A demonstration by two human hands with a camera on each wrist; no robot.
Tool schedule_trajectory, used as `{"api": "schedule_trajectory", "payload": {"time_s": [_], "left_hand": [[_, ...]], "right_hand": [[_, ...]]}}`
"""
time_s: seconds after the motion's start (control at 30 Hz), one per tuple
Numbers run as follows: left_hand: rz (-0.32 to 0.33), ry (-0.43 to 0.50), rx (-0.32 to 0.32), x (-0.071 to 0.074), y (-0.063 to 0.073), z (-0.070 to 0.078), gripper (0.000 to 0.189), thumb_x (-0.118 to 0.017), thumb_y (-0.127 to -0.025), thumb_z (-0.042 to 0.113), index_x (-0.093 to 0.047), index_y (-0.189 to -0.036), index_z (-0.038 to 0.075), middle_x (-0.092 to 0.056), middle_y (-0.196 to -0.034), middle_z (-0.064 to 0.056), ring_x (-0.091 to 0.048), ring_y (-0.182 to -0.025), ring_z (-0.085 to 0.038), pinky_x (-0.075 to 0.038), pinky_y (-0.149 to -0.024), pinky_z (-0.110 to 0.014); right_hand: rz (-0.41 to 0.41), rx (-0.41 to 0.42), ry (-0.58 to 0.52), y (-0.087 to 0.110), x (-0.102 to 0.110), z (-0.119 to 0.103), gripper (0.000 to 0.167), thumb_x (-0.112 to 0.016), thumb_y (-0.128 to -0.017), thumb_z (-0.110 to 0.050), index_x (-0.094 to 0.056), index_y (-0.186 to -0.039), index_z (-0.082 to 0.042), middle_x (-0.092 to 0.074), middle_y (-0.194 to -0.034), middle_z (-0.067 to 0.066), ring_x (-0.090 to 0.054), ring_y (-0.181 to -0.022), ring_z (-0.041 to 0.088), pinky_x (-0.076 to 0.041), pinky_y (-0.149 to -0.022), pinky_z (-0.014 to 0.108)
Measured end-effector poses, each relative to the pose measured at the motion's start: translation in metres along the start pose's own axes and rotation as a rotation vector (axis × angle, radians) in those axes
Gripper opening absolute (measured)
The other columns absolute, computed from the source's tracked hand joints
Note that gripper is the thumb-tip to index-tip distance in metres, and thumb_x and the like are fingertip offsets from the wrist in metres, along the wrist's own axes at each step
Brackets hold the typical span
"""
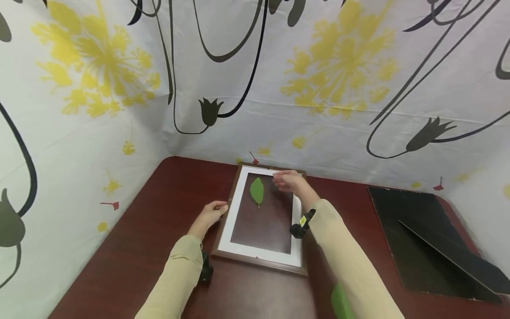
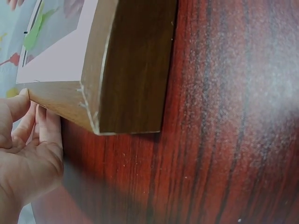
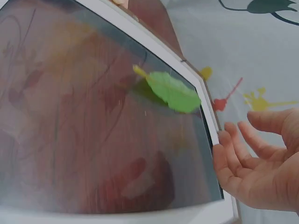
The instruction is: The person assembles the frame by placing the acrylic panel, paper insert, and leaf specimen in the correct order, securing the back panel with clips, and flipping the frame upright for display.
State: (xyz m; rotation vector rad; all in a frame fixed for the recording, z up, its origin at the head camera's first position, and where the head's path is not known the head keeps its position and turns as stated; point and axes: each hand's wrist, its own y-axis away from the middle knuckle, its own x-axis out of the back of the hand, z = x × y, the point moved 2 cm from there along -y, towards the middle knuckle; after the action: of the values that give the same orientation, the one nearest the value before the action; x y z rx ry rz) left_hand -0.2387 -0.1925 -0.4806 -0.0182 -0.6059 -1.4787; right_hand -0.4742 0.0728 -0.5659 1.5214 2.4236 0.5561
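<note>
A wooden picture frame [image 1: 259,264] with a white mat lies on the table, its glass showing the dark red surface below. On the glass, toward the far left, rests a green leaf [image 1: 256,191] with its stem pointing nearer. My left hand [image 1: 210,217] grips the frame's left side; in the left wrist view, the thumb is on the wooden edge and the fingers are beside and under it. Over the far right part of the frame is my right hand [image 1: 292,182], its fingers loosely bent and holding nothing. In the right wrist view the leaf [image 3: 173,93] is apart from that hand.
Two dark panels [image 1: 382,212] lie at the right of the red-brown table [image 1: 119,274], one tilted up over the other. A green object [image 1: 341,303] is partly hidden by my right sleeve. Patterned cloth [image 1: 255,97] rises behind and at the left.
</note>
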Motion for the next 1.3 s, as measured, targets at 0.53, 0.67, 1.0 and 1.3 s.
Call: {"api": "schedule_trajectory", "payload": {"time_s": [0.53, 0.67, 1.0, 1.3], "left_hand": [[-0.032, 0.007, 0.0, 0.002, 0.0, -0.002, 0.04, -0.046, -0.096, 0.019, -0.044, -0.132, 0.0, -0.044, -0.133, -0.022, -0.044, -0.123, -0.034, -0.042, -0.103, -0.041], [-0.041, 0.035, 0.005, 0.001, 0.0, -0.002, 0.04, -0.045, -0.096, 0.017, -0.043, -0.132, 0.0, -0.043, -0.133, -0.023, -0.045, -0.123, -0.033, -0.043, -0.103, -0.04], [-0.04, 0.038, -0.002, -0.004, 0.002, 0.001, 0.04, -0.045, -0.096, 0.016, -0.043, -0.131, -0.003, -0.045, -0.131, -0.024, -0.046, -0.12, -0.034, -0.044, -0.101, -0.04], [-0.053, 0.013, 0.023, -0.002, 0.002, 0.001, 0.042, -0.045, -0.096, 0.02, -0.042, -0.134, 0.001, -0.042, -0.136, -0.022, -0.041, -0.126, -0.033, -0.039, -0.106, -0.041]], "right_hand": [[-0.009, -0.062, 0.251, 0.205, -0.016, -0.054, 0.038, -0.046, -0.094, -0.01, -0.046, -0.126, 0.011, -0.064, -0.073, -0.008, -0.059, -0.066, 0.001, -0.054, -0.072, 0.021], [0.0, -0.053, 0.258, 0.217, -0.005, -0.047, 0.037, -0.047, -0.095, -0.013, -0.048, -0.124, 0.01, -0.064, -0.075, -0.008, -0.06, -0.069, 0.002, -0.054, -0.073, 0.022], [0.001, -0.063, 0.308, 0.245, 0.011, -0.027, 0.039, -0.051, -0.093, -0.019, -0.051, -0.121, 0.008, -0.066, -0.085, -0.003, -0.061, -0.075, 0.004, -0.055, -0.08, 0.027], [-0.135, -0.101, 0.454, 0.271, 0.022, -0.005, 0.041, -0.055, -0.091, -0.026, -0.053, -0.119, 0.005, -0.064, -0.108, 0.013, -0.062, -0.09, 0.013, -0.054, -0.085, 0.034]]}}
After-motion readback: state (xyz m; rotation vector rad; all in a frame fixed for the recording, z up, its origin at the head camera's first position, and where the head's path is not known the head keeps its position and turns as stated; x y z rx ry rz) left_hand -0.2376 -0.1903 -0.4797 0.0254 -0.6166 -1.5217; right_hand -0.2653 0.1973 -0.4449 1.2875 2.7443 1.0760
